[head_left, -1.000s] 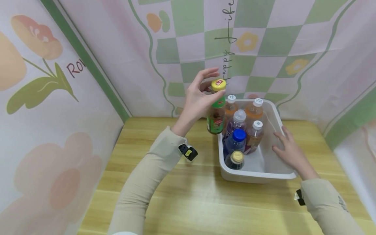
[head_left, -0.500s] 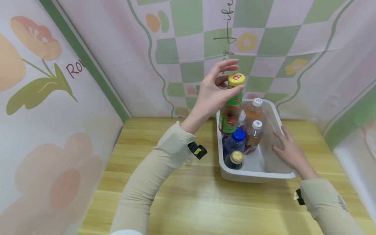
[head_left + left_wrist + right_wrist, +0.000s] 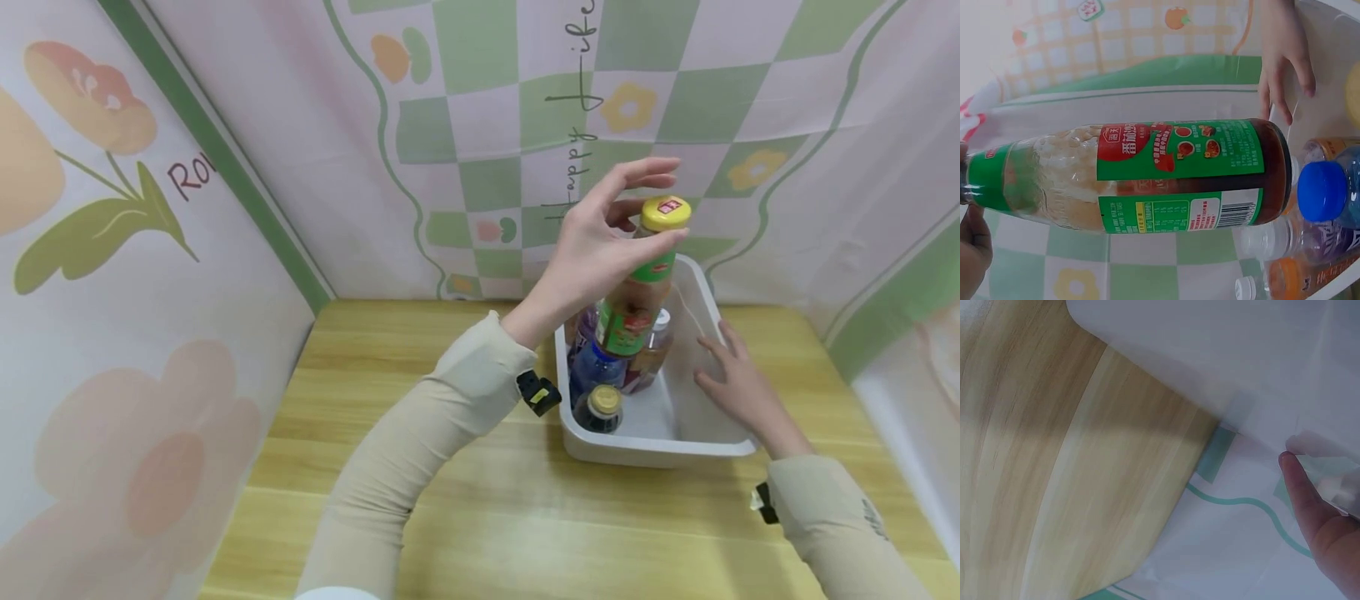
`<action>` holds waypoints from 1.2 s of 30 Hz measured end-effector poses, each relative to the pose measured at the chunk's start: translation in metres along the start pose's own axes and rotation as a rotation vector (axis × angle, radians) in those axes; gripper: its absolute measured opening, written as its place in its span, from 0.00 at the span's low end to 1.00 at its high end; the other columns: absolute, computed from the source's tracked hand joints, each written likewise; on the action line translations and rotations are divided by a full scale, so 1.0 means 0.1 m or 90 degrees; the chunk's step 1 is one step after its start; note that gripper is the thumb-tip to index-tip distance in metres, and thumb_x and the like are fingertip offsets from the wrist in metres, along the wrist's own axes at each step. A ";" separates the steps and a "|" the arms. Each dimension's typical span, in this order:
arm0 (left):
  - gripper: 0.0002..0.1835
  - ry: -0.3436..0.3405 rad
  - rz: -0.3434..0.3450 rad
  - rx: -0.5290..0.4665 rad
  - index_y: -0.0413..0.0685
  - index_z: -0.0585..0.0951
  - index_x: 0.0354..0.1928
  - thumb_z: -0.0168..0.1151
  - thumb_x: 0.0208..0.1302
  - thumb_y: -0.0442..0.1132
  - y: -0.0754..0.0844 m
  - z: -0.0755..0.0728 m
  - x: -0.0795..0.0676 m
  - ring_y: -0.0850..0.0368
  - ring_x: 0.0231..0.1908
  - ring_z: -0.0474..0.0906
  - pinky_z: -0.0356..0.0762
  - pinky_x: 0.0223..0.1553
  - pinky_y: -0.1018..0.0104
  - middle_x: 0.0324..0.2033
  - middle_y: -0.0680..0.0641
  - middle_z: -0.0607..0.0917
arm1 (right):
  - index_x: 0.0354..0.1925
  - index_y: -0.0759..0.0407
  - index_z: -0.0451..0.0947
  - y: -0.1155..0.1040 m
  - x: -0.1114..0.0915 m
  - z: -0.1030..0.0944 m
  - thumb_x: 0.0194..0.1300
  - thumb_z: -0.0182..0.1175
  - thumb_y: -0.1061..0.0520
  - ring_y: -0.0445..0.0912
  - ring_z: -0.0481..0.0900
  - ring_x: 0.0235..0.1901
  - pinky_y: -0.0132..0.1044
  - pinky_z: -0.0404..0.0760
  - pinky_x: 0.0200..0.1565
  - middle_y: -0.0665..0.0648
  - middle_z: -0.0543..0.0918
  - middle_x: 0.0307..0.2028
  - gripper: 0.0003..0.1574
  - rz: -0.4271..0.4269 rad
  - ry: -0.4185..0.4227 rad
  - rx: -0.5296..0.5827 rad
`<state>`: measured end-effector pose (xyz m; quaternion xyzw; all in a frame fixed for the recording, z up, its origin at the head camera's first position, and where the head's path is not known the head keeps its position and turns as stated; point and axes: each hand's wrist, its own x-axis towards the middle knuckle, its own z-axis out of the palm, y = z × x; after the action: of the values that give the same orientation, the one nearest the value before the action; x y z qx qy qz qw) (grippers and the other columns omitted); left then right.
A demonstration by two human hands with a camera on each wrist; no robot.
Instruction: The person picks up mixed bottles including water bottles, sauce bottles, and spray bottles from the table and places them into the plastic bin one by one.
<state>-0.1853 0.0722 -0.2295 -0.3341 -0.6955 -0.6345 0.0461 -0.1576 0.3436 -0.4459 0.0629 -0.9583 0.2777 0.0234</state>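
Green-labelled glass catches my eye first: the sauce bottle point(image 3: 635, 304) hangs over the tub point(image 3: 660, 450), near upright, pinched at its neck between thumb and fingers of the left hand point(image 3: 596, 248). Opposite, the right hand point(image 3: 742, 387) lies at the tub's right wall with its fingers spread, perhaps steadying it; how firmly it presses I can't tell. Much of the work looks done to me: along the left and middle of the tub stand the gold-capped bottle point(image 3: 600, 414), the blue-capped bottle point(image 3: 596, 375), the purple bottle point(image 3: 583, 333) and the white-capped bottle point(image 3: 651, 358), with orange drinks point(image 3: 1310, 278) partly hidden among them. The sauce bottle is the one not yet settled. Some tub floor shows right of the group, so I'd judge there is room to set it down, and letting go of it would then remain. Whether its base brushes a cap below, I can't make out.
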 end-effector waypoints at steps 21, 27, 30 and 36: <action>0.32 -0.161 -0.033 0.090 0.45 0.68 0.63 0.67 0.55 0.31 -0.42 0.50 -0.02 0.62 0.55 0.78 0.71 0.49 0.88 0.60 0.47 0.74 | 0.66 0.73 0.56 0.03 0.02 -0.02 0.67 0.53 0.58 0.81 0.54 0.60 0.78 0.58 0.50 0.73 0.35 0.73 0.36 0.011 -0.026 -0.015; 0.32 -0.193 -0.036 0.125 0.47 0.69 0.63 0.67 0.56 0.33 -0.61 0.57 -0.05 0.63 0.54 0.78 0.73 0.44 0.89 0.62 0.49 0.73 | 0.68 0.70 0.53 0.01 0.01 -0.02 0.67 0.52 0.57 0.82 0.56 0.58 0.78 0.60 0.48 0.71 0.34 0.73 0.37 0.015 -0.029 -0.022; 0.31 -0.206 -0.038 0.135 0.46 0.69 0.63 0.67 0.56 0.32 -0.68 0.60 -0.08 0.63 0.54 0.78 0.72 0.45 0.89 0.62 0.49 0.74 | 0.69 0.69 0.53 0.00 0.01 -0.02 0.67 0.52 0.56 0.82 0.57 0.57 0.78 0.61 0.47 0.71 0.34 0.73 0.37 0.018 -0.030 -0.027; 0.30 -0.231 -0.035 0.186 0.45 0.71 0.62 0.67 0.55 0.33 -0.81 0.64 -0.12 0.63 0.58 0.74 0.68 0.50 0.90 0.61 0.48 0.75 | 0.68 0.70 0.53 0.00 0.01 -0.02 0.67 0.53 0.56 0.82 0.57 0.56 0.78 0.61 0.46 0.74 0.37 0.72 0.38 0.019 -0.026 -0.032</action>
<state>-0.1955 0.1277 -0.3170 -0.4131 -0.7857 -0.4579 -0.0491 -0.1585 0.3444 -0.4439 0.0532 -0.9660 0.2528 0.0015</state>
